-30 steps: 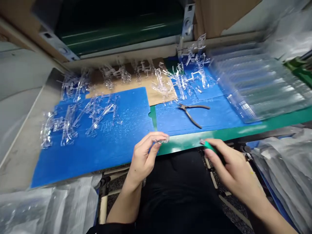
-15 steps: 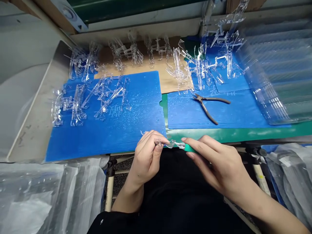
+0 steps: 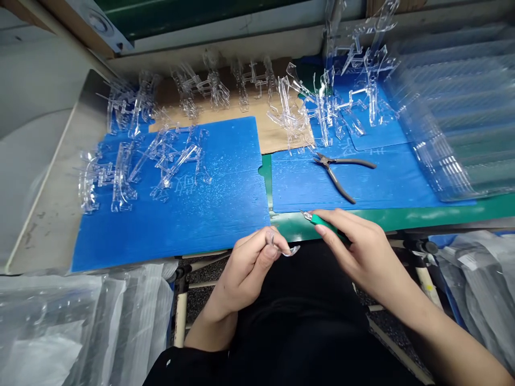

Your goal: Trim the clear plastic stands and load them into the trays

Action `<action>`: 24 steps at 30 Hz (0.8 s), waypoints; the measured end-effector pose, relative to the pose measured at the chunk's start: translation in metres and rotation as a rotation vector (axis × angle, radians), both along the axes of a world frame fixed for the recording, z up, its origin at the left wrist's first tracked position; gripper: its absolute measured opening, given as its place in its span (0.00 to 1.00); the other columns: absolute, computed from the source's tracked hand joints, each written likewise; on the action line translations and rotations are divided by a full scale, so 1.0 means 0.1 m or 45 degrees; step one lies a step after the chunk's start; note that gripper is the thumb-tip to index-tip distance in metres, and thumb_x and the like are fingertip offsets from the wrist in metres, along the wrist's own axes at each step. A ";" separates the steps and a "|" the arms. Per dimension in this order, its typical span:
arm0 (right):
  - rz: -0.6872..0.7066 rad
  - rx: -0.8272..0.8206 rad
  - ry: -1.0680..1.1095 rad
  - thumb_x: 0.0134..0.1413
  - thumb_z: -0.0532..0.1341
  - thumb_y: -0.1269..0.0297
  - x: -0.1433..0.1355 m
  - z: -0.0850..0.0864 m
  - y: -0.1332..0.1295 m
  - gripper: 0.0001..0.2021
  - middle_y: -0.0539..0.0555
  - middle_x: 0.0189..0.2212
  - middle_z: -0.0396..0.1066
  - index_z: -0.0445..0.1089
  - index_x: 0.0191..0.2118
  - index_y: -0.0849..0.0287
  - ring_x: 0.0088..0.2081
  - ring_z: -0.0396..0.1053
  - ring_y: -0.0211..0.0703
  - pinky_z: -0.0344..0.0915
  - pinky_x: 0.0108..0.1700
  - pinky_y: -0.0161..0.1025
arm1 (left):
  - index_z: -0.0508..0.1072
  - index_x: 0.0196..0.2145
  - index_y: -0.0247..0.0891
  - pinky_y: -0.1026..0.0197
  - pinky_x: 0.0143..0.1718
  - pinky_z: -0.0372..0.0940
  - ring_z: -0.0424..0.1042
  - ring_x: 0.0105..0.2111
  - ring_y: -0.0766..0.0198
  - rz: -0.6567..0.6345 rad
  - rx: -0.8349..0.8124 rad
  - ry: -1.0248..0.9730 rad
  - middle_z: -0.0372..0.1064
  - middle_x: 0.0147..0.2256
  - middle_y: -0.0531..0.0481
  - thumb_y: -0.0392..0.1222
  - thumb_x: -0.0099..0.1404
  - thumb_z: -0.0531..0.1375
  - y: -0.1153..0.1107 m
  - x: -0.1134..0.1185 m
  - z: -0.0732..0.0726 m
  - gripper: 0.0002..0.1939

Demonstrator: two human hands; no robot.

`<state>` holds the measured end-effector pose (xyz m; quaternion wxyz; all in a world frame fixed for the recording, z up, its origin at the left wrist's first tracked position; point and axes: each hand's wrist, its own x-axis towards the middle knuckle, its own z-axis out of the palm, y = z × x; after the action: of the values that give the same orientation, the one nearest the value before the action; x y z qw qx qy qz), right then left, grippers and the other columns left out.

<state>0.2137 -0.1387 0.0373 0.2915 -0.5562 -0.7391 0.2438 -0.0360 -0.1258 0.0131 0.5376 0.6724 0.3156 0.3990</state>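
Between the thumb and fingers of my left hand [image 3: 251,265] is a small clear plastic part [image 3: 292,251], its curved end sticking out to the right. My right hand [image 3: 356,241] grips a green-handled knife [image 3: 317,220], blade pointing up and left, apart from the part. Beyond it, pliers [image 3: 332,169] with open handles lie on the right blue sheet [image 3: 289,182]. Clear plastic pieces on branching frames [image 3: 124,174] rest on the left blue sheet [image 3: 229,198]; more such frames [image 3: 322,110] stand at the back right.
Brown cardboard [image 3: 277,126] lies under the back row of clear frames. Stacked clear trays [image 3: 454,118] fill the right side of the green table [image 3: 386,219]. Bagged items [image 3: 52,321] sit below at the left, and more bags [image 3: 483,273] at the right.
The knife blade has moved up, away from the clear part, with my right hand. My left hand has turned the part, and its curved end now points lower right.
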 end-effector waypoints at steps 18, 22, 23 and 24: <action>0.335 -0.055 0.278 0.79 0.57 0.73 0.00 0.29 -0.26 0.24 0.53 0.46 0.75 0.66 0.73 0.49 0.40 0.77 0.42 0.75 0.43 0.38 | 0.76 0.41 0.38 0.57 0.37 0.66 0.71 0.33 0.60 -0.122 -0.114 -0.017 0.73 0.34 0.46 0.49 0.86 0.52 -0.01 0.11 0.04 0.19; 0.289 -0.072 0.335 0.78 0.57 0.75 -0.02 0.33 -0.28 0.24 0.51 0.44 0.76 0.68 0.72 0.48 0.40 0.77 0.39 0.76 0.45 0.34 | 0.77 0.41 0.38 0.57 0.36 0.66 0.72 0.33 0.59 -0.116 -0.102 0.028 0.74 0.33 0.45 0.50 0.86 0.52 -0.02 0.09 0.04 0.19; 0.271 -0.072 0.336 0.78 0.57 0.75 -0.02 0.32 -0.28 0.24 0.51 0.43 0.76 0.68 0.71 0.48 0.39 0.76 0.38 0.76 0.44 0.33 | 0.77 0.41 0.38 0.57 0.36 0.66 0.72 0.33 0.59 -0.118 -0.109 0.027 0.74 0.34 0.45 0.50 0.86 0.52 -0.03 0.09 0.04 0.20; 0.248 -0.076 0.330 0.78 0.57 0.74 -0.02 0.30 -0.28 0.23 0.51 0.43 0.76 0.69 0.71 0.48 0.39 0.76 0.39 0.76 0.43 0.33 | 0.77 0.41 0.38 0.57 0.36 0.66 0.72 0.33 0.59 -0.124 -0.116 0.017 0.74 0.34 0.45 0.50 0.86 0.52 -0.03 0.09 0.04 0.20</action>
<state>0.2114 -0.1668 0.0672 0.3428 -0.4542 -0.7382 0.3623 -0.0268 -0.1289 0.0172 0.5843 0.6646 0.3036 0.3531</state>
